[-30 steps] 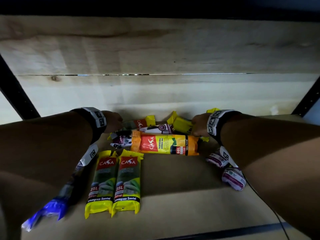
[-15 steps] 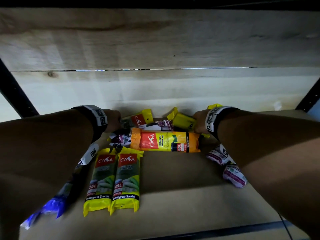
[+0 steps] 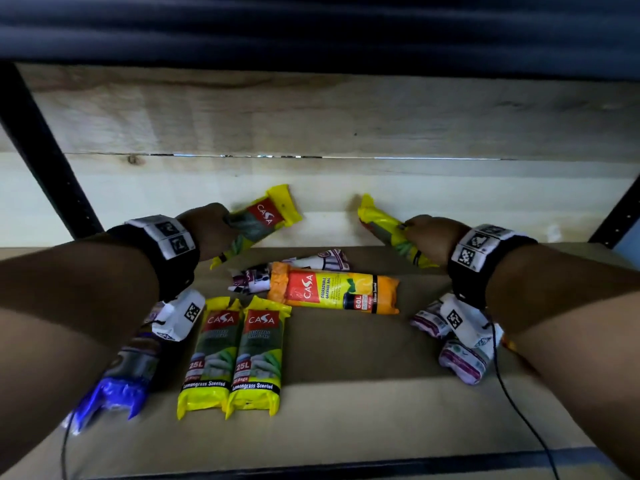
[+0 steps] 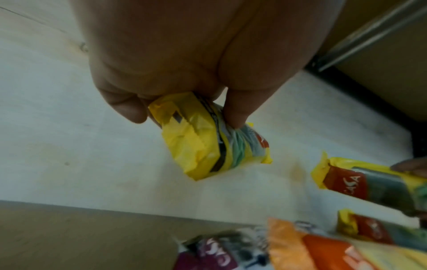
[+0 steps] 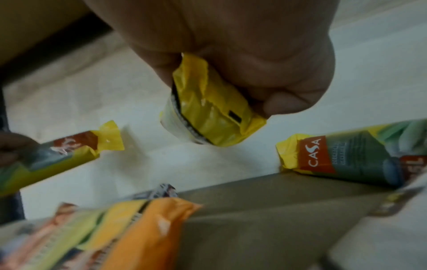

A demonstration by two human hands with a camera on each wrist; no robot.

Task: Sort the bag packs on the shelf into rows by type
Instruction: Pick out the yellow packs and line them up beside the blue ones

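Head view: both hands are up off the shelf (image 3: 346, 427), each gripping one yellow pack.

Left hand (image 3: 207, 226) has its fingers wrapped round the lower half of a yellow CASA pack (image 3: 263, 216); the pack is tilted, its red-label end pointing up and away from the hand toward the wooden back panel (image 3: 311, 126). Left wrist view confirms it: thumb and fingers (image 4: 235, 109) clamp the pack near its crimped bottom end.

Right hand (image 3: 429, 237) is clenched round a second yellow pack (image 3: 381, 216); its top end sticks out beyond the hand toward the back panel, its bottom end pokes out below the wrist. Right wrist view shows the fist closed on it, crimped end out.

Between the two hands, lower down, an orange 60L pack (image 3: 332, 289) lies crosswise on the shelf. A white-and-maroon pack (image 3: 249, 280) sits partly under its left end; another white printed pack (image 3: 322, 259) lies just behind it.

Below the left wrist, two yellow 25L packs (image 3: 228, 355) lie side by side, touching, labels up. Under the left forearm: a blue-ended pack (image 3: 110, 393), partly hidden.

Under the right wrist: white-and-purple packs (image 3: 460, 362), partly covered by the wrist camera. Count unclear.
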